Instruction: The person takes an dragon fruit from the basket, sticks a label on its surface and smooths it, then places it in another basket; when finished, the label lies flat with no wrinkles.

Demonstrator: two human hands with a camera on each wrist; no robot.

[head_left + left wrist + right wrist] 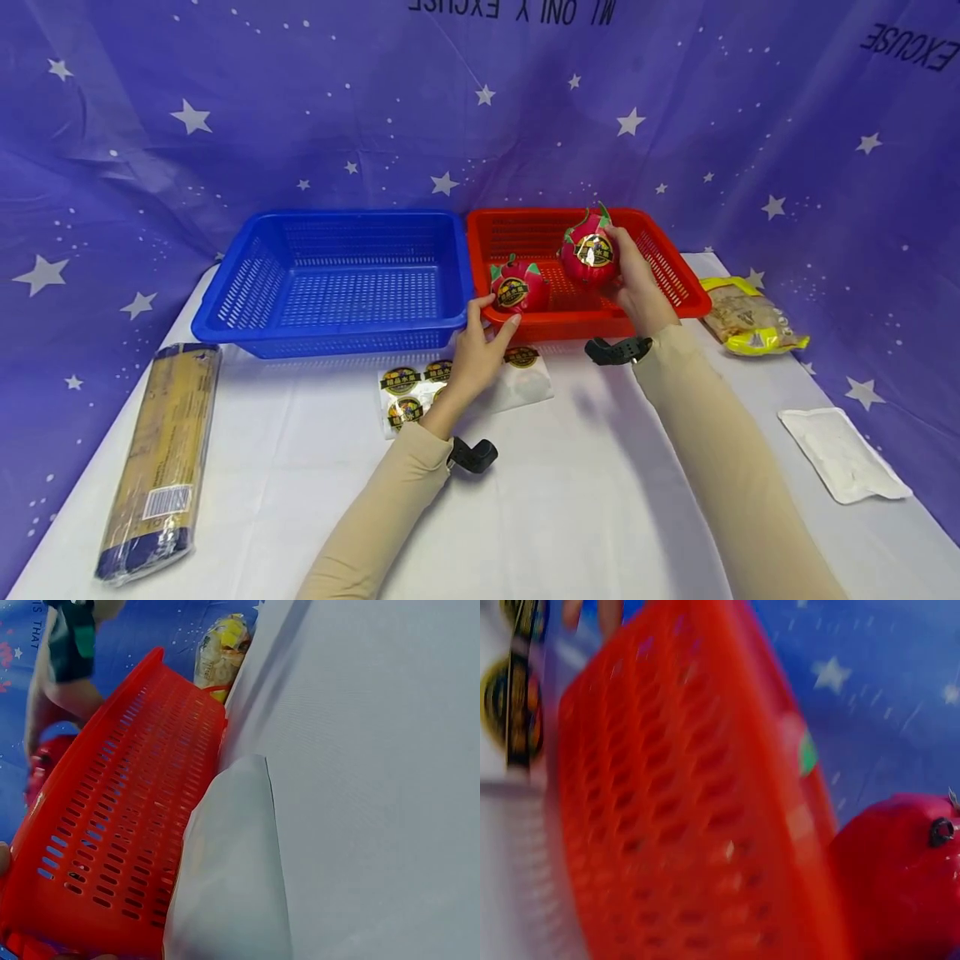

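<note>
My right hand holds a dragon fruit above the red basket; a round black-and-gold label is on its side. Another dragon fruit, bearing a similar label, sits in the basket's front left corner. My left hand touches the basket's rim at that corner, thumb and fingers spread and fairly straight. Beneath this hand lies a white sheet of round labels. In the left wrist view the sheet stands bent up beside the basket wall. Blur softens the right wrist view.
A blue basket stands left of the red one. At the table's left lies a long wrapped package. A yellow-edged food packet is right of the red basket, and a white packet is nearer. A star-printed cloth hangs behind.
</note>
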